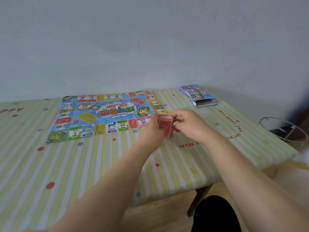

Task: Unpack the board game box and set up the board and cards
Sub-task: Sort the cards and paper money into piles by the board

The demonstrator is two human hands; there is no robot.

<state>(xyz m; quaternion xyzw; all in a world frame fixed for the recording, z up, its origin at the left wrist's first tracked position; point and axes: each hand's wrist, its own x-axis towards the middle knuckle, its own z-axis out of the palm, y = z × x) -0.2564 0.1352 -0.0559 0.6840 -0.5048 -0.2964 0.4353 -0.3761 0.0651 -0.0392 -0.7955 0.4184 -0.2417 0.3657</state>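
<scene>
The colourful paper game board (107,114) lies unfolded and flat on the table, left of centre. Just off its right edge, both hands hold a stack of red question-mark cards (165,127) above the tablecloth. My left hand (154,129) grips the stack from the left side. My right hand (185,122) pinches the stack's top and right side with curled fingers. The blue game box (197,94) lies at the back right of the table with its near end open.
The table wears a green-and-white striped cloth (83,164) with coloured dots, and its front right corner drops off near my knee (214,213). A round metal wire stand (284,129) sits on the floor to the right. A plain wall runs behind the table.
</scene>
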